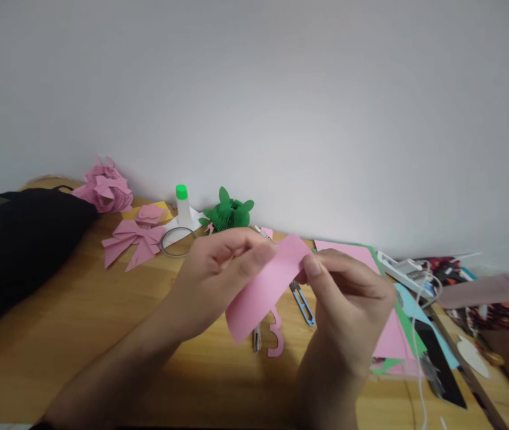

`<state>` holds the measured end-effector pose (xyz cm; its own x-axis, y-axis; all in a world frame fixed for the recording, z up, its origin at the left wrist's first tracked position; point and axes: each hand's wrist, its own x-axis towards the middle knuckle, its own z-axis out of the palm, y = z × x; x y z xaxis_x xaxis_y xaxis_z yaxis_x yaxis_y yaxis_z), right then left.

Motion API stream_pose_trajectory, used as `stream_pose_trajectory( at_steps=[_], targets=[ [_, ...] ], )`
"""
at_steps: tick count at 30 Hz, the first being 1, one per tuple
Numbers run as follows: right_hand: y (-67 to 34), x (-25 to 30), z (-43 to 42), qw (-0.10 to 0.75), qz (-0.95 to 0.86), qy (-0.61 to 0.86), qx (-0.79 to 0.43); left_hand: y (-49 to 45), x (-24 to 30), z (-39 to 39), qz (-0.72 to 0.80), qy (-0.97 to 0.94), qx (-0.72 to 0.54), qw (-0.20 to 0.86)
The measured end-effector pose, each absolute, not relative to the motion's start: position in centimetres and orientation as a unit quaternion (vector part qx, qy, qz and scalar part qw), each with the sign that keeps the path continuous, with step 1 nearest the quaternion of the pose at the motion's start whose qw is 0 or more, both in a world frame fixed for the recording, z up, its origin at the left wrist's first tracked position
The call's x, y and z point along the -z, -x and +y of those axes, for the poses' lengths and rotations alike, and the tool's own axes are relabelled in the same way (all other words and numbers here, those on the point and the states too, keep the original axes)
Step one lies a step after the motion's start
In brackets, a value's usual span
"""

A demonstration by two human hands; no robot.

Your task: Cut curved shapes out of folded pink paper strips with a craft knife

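A piece of pink paper [261, 298] is held up over the wooden table, tilted, between my two hands. My left hand [223, 275] pinches its left edge between thumb and fingers. At the upper right corner, the thumb and fingertips of my right hand [344, 298] are closed on the same sheet. Below the paper lies a curved pink paper cutout [276, 343] beside a small metal tool [257, 339], partly covered. Blue-handled thread snips [303, 303] rest between my hands, their upper end hidden.
Behind my hands stand a green paper figure [231, 214] and a glue bottle [183, 206]. Pink paper bows [135, 242] and a black bag [25, 239] lie left. Pink sheets [391, 340], a power strip [404, 273] and a white cable [417, 358] are at right, near the wall.
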<state>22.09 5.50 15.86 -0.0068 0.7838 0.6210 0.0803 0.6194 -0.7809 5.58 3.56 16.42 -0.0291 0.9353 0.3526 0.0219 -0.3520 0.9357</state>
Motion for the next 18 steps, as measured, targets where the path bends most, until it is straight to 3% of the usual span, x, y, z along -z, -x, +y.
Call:
stream_pose_trajectory(
  at_steps=[3, 18],
  targets=[
    [-22.0, -15.85, 5.4, 0.626, -0.644, 0.33, -0.29, -5.89, -16.14, 3.51, 0.401, -0.567, -0.584, 0.42],
    [-22.07, -16.07, 5.35, 0.645, -0.676, 0.27, -0.231, -5.81, -16.27, 3.65, 0.393, -0.552, -0.64, 0.362]
  ],
)
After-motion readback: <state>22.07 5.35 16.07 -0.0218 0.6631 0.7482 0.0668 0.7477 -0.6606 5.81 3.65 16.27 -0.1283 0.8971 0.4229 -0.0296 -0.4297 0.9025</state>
